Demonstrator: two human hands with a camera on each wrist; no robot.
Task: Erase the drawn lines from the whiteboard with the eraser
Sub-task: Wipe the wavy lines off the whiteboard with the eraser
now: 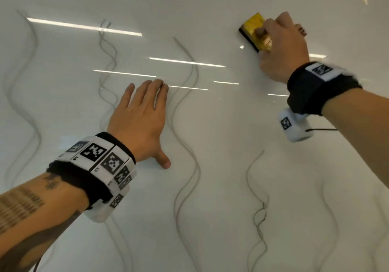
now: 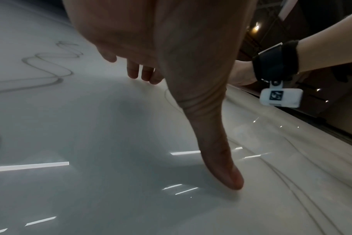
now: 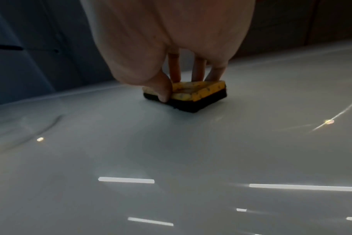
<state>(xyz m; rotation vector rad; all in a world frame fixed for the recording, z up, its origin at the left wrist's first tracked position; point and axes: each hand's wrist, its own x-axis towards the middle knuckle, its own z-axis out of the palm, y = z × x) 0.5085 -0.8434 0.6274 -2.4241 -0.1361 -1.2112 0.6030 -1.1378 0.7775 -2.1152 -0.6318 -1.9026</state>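
Nearest on the whiteboard (image 1: 221,124), the left hand (image 1: 139,120) lies flat, fingers straight and together, thumb spread with its tip touching the surface; it holds nothing and seems only to brace. Wavy drawn lines (image 1: 185,107) run on both sides of this hand and below it, so most of the wiping looks undone. Farther up and to the right of the left hand, the right hand (image 1: 282,46) grips the eraser (image 1: 253,30). In the right wrist view the thumb pinches one side and the fingers (image 3: 198,71) come down on the yellow top, with the dark felt flat against the board. The board just around the eraser looks clean. The step in hand is wiping. The next move probably calls for drawing the eraser down toward the line ends below it, keeping the felt pressed flat.
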